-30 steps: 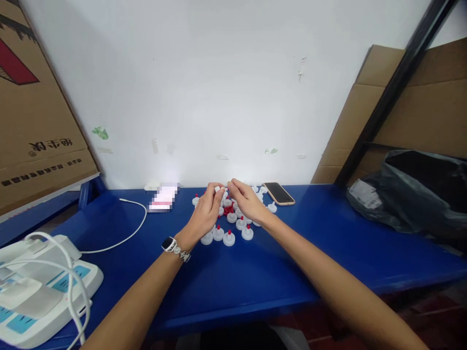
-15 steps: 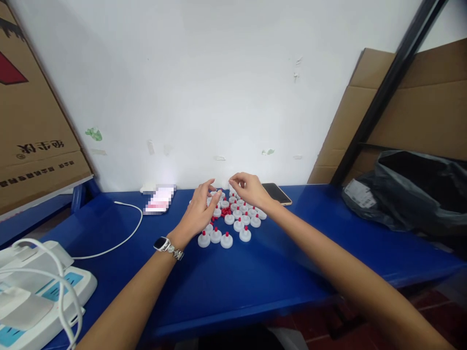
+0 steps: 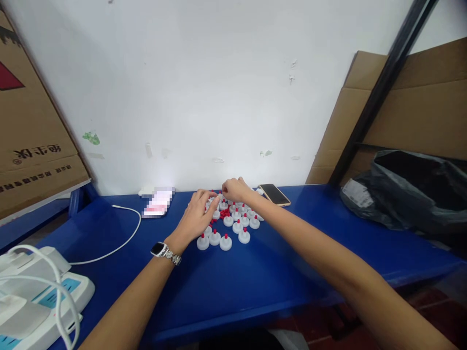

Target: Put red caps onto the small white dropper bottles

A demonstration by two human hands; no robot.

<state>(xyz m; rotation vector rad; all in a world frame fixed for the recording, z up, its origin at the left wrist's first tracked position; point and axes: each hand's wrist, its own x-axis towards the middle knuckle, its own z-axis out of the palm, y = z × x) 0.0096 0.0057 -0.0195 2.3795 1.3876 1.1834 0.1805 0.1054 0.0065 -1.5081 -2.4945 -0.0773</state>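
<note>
Hands point(image 3: 197, 216) point(image 3: 235, 189) rest among white caps point(image 3: 225, 242); either grip's state unclear, perhaps pinching.

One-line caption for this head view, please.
Both hands, left hand and right hand, reach into white caps with red tips on a blue table.

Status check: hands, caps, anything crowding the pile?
Left hand spread over the white caps, grip unclear. Right hand curled at the far edge of the pile, contents hidden. Loose red tips mid-pile. Phone lies just right, apart.

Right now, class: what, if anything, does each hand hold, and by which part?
It cannot be told: both the left hand and right hand rest among the white caps, fingertips hidden.
</note>
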